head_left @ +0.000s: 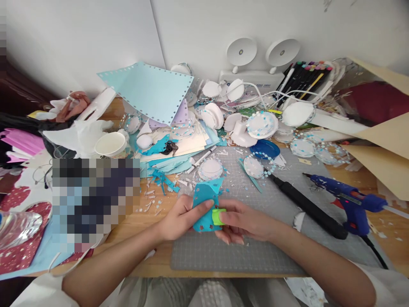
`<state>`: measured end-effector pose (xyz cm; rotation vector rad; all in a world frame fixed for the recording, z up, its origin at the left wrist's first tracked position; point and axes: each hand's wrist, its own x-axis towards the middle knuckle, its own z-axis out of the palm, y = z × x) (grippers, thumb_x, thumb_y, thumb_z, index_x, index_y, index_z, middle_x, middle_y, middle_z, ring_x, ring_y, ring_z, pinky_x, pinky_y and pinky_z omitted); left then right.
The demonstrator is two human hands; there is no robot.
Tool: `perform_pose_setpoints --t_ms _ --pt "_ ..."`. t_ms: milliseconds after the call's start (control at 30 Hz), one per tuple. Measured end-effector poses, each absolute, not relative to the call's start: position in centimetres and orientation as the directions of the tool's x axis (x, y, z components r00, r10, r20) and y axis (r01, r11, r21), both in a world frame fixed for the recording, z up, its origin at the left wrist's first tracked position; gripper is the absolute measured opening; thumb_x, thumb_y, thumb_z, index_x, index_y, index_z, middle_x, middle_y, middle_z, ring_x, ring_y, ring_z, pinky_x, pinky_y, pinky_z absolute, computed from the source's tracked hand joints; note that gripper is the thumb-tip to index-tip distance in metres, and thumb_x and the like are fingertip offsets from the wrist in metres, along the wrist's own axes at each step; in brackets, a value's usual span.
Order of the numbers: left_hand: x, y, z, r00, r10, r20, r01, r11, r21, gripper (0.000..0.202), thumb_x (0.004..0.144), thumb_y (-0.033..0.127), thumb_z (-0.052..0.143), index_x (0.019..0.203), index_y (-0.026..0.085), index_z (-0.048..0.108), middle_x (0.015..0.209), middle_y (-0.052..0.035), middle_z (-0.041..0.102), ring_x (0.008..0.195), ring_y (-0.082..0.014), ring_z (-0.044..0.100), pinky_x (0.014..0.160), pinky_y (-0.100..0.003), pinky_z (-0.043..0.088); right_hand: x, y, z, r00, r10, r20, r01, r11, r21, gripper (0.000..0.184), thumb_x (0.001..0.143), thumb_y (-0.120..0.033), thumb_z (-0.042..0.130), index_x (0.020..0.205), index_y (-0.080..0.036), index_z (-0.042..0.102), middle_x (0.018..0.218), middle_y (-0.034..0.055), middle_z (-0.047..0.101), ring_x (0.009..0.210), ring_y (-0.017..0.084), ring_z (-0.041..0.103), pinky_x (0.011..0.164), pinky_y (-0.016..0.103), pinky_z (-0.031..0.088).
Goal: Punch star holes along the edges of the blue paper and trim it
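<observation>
Between my hands is a piece of blue paper [202, 190] with star-shaped holes along its edges. My left hand [180, 218] pinches it from the left, thumb lying across the front. A small lime-green craft punch [217, 216] sits at the paper's right edge, gripped by my right hand [241, 219] with the thumb on top and the other fingers curled below. Both hands are above the grey cutting mat [223, 258]. Just beyond the paper lies a white disc [210, 169] ringed with small blue pieces.
A blue glue gun [348, 196] and a black stick-like tool [309, 207] lie to the right. Several white discs, paper scraps and a white two-headed lamp [252, 79] crowd the back. A paper cup [110, 144] and large light-blue punched sheet [148, 91] are at the left.
</observation>
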<state>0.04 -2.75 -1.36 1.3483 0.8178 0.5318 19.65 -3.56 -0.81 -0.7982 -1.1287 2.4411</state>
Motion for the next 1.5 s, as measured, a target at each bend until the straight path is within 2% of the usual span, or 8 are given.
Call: perform_pose_setpoints --t_ms 233,367,500,800,1033,1233,1367,1500 --pt "0.5 -2.9 -1.2 0.558 0.81 -0.178 0.098 0.148 0.984 0.055 0.091 0.048 0.046 0.047 0.017 0.036 0.042 0.0039 0.038 0.04 -0.0059 0.033 0.037 -0.019 0.027 19.5 -3.5 -1.3 -0.773 0.564 -0.291 -0.152 -0.61 -0.778 0.04 0.072 -0.046 0.074 0.079 -0.013 0.053 0.061 -0.0051 0.052 0.041 0.0 0.032 0.038 0.016 0.022" --pt "0.6 -2.8 -1.1 0.561 0.817 -0.136 0.118 0.083 0.989 0.055 0.092 0.047 0.045 0.048 0.017 0.034 0.044 0.0046 0.037 0.041 -0.0052 0.03 0.038 -0.019 0.025 19.4 -3.7 -1.4 -0.733 0.613 -0.295 -0.095 -0.522 -0.848 0.046 0.075 -0.058 0.065 0.074 -0.015 0.049 0.058 -0.0054 0.051 0.039 0.002 0.031 0.038 0.018 0.022" --pt "0.7 -2.9 -1.1 0.577 0.801 -0.159 0.127 0.105 0.986 0.052 0.092 0.047 0.044 0.051 0.015 0.042 0.047 0.0038 0.041 0.043 -0.0058 0.034 0.039 -0.018 0.028 19.3 -3.9 -1.3 -0.685 0.672 -0.279 -0.028 -0.408 -0.913 0.053 0.079 -0.07 0.048 0.076 -0.017 0.047 0.057 -0.0043 0.051 0.04 0.004 0.035 0.039 0.019 0.025" --pt "-0.3 -2.5 -1.1 0.743 0.649 -0.164 0.071 0.167 0.983 0.044 0.089 0.049 0.049 0.076 0.01 0.066 0.071 -0.0057 0.066 0.058 -0.011 0.052 0.054 -0.02 0.043 19.4 -4.5 -1.0 -0.672 0.67 -0.315 0.007 -0.42 -0.908 0.05 0.083 -0.068 0.043 0.083 -0.019 0.045 0.064 -0.0032 0.047 0.055 0.008 0.04 0.049 0.021 0.03" --pt "-0.4 -2.3 -1.3 0.728 0.663 -0.176 0.114 0.136 0.984 0.048 0.09 0.051 0.046 0.073 0.011 0.065 0.06 -0.0032 0.059 0.049 -0.0083 0.044 0.045 -0.018 0.038 19.8 -4.2 -0.5 -0.712 0.642 -0.282 0.034 -0.37 -0.928 0.038 0.09 -0.057 0.042 0.093 -0.019 0.043 0.069 -0.0033 0.046 0.057 0.009 0.037 0.051 0.022 0.03" --pt "-0.1 -2.3 -0.8 0.739 0.663 -0.12 0.087 0.083 0.993 0.048 0.089 0.051 0.047 0.066 0.012 0.061 0.057 -0.0003 0.054 0.048 -0.0076 0.043 0.046 -0.017 0.035 20.6 -3.6 -0.5 -0.69 0.691 -0.217 0.187 -0.119 -0.975 0.043 0.083 -0.06 0.051 0.08 -0.017 0.047 0.068 -0.0044 0.036 0.06 0.009 0.03 0.052 0.023 0.024" --pt "0.0 -2.3 -0.6 0.746 0.656 -0.115 0.057 0.108 0.992 0.047 0.09 0.052 0.046 0.065 0.013 0.058 0.057 0.0013 0.051 0.05 -0.0079 0.043 0.048 -0.018 0.036 20.4 -3.6 -0.6 -0.679 0.694 -0.239 0.097 -0.237 -0.967 0.047 0.077 -0.062 0.059 0.079 -0.016 0.049 0.064 -0.0054 0.035 0.057 0.008 0.029 0.049 0.022 0.023" --pt "0.2 -2.5 -1.1 0.72 0.677 -0.151 0.086 0.129 0.988 0.051 0.09 0.056 0.043 0.072 0.012 0.061 0.065 -0.0023 0.059 0.05 -0.008 0.044 0.048 -0.019 0.038 19.5 -3.8 -1.0 -0.635 0.731 -0.248 -0.015 -0.333 -0.943 0.046 0.079 -0.062 0.056 0.083 -0.016 0.053 0.07 -0.0011 0.053 0.056 0.008 0.039 0.05 0.022 0.029"
